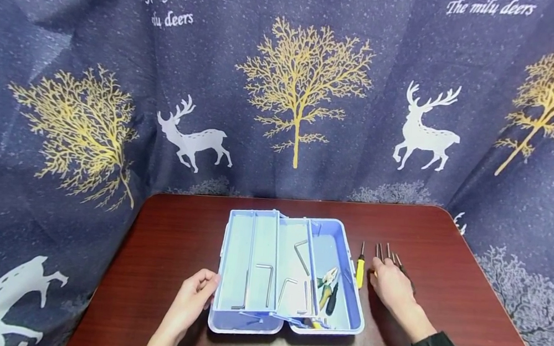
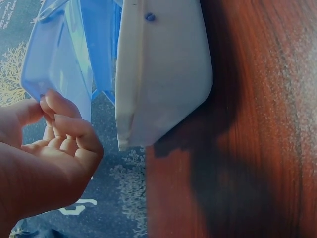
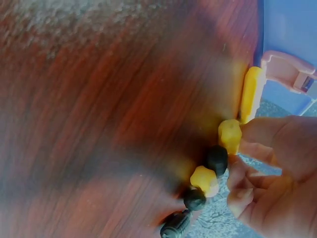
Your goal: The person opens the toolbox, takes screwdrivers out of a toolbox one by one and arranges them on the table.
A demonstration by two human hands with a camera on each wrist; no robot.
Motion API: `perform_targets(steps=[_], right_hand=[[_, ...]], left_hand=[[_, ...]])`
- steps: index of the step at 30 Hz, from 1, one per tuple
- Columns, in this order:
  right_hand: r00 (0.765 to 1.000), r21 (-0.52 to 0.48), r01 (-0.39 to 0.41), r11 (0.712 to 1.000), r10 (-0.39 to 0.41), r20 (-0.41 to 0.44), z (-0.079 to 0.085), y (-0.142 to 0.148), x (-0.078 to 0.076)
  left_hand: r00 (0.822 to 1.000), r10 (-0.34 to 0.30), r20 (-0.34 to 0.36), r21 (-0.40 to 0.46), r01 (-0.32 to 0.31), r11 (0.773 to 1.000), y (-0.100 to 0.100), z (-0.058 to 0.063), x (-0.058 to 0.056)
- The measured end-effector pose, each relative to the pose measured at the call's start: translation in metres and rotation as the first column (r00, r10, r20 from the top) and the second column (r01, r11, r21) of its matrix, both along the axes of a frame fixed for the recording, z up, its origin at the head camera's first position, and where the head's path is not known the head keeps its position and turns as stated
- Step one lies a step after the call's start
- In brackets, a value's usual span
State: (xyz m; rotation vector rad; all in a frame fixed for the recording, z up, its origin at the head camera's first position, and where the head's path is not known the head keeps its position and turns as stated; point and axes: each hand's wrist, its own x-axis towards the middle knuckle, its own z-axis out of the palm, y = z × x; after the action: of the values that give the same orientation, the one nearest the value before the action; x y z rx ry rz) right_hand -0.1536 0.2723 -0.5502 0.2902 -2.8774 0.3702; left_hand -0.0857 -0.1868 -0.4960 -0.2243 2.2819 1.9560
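A light-blue toolbox (image 1: 355, 321) stands with its cantilever trays (image 1: 238, 247) spread out. My left hand (image 1: 197, 294) is at its left side, thumb and fingertips pinching the tray's edge; the left wrist view shows this hand (image 2: 59, 144) at a tray corner. To the right of the box, my right hand (image 1: 393, 284) reaches down over a row of screwdrivers. In the right wrist view its thumb and fingers close about a yellow screwdriver handle (image 3: 230, 135), beside a black handle (image 3: 217, 159). Another yellow screwdriver (image 1: 360, 271) lies between box and hand.
Several hex keys (image 1: 269, 286) lie in the trays. Pliers (image 1: 328, 284) and a black-handled tool (image 1: 332, 301) sit in the box's deep right compartment. Beyond the dark red table (image 1: 187, 225) hangs a blue curtain (image 1: 305, 187) printed with deer and trees.
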Motion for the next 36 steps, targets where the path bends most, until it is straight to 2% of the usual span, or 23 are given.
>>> perform_targets(steps=[14, 19, 23, 28, 36], right_hand=[[0.999, -0.032, 0.025, 0.999, -0.025, 0.020, 0.012, -0.003, 0.003], [0.999, -0.060, -0.005, 0.998, 0.002, -0.046, 0.014, -0.001, -0.001], [0.998, -0.062, -0.013, 0.998, 0.009, -0.066, 0.016, -0.002, -0.001], [0.999, -0.066, -0.001, 0.998, -0.002, -0.042, 0.022, -0.004, 0.001], [0.998, -0.119, 0.003, 0.993, 0.004, 0.061, 0.031, -0.011, 0.002]], left_hand=[[1.000, 0.000, 0.006, 0.011, 0.000, 1.000, 0.000, -0.002, 0.001], [1.000, 0.006, 0.012, 0.012, -0.006, 1.000, 0.001, -0.002, -0.002], [1.000, 0.003, 0.016, 0.005, -0.003, 1.000, 0.000, -0.001, -0.002], [1.000, 0.000, 0.022, 0.006, 0.000, 1.000, 0.001, -0.001, -0.001], [1.000, -0.005, 0.010, 0.020, 0.004, 1.000, 0.002, -0.003, -0.001]])
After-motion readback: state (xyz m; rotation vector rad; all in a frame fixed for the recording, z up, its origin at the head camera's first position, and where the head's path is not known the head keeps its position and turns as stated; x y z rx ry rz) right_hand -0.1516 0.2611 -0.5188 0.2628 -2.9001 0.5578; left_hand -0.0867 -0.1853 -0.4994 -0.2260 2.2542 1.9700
